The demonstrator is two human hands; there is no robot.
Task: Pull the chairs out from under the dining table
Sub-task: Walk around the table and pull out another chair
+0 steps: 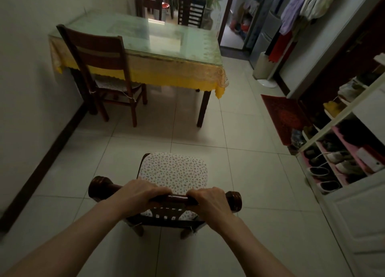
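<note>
I have both hands on the top rail (177, 198) of the near chair (174, 172): the left hand (141, 195) wraps the rail left of centre, the right hand (208, 199) wraps it right of centre, fingers curled over the front edge, a short bare stretch of rail between them. This chair stands on the tiled floor (239, 172) well apart from the table (145, 39), its cushioned seat fully exposed and facing the table, so I judge its extraction complete or in its final travel. A second chair (100, 62) is at the table's left near corner, close to the wall (27, 58); its seat is still tucked under the yellow cloth (166, 76) and glass top. A third chair (190, 11) shows at the far side, its back rising above the far edge; I cannot tell how far in it sits. Step in hand: first chair out, hold not yet released. Next move, as I judge it: set all four legs flat, let go of the rail, step to the second chair, grip its top rail the same way, and draw it straight back. Caution: the wall leaves little room on that side, and the cloth hem hangs over the seat, so the pull should be level to avoid snagging it. The shoe rack (341, 151) and red mat (285, 116) to the right limit the walking path.
</note>
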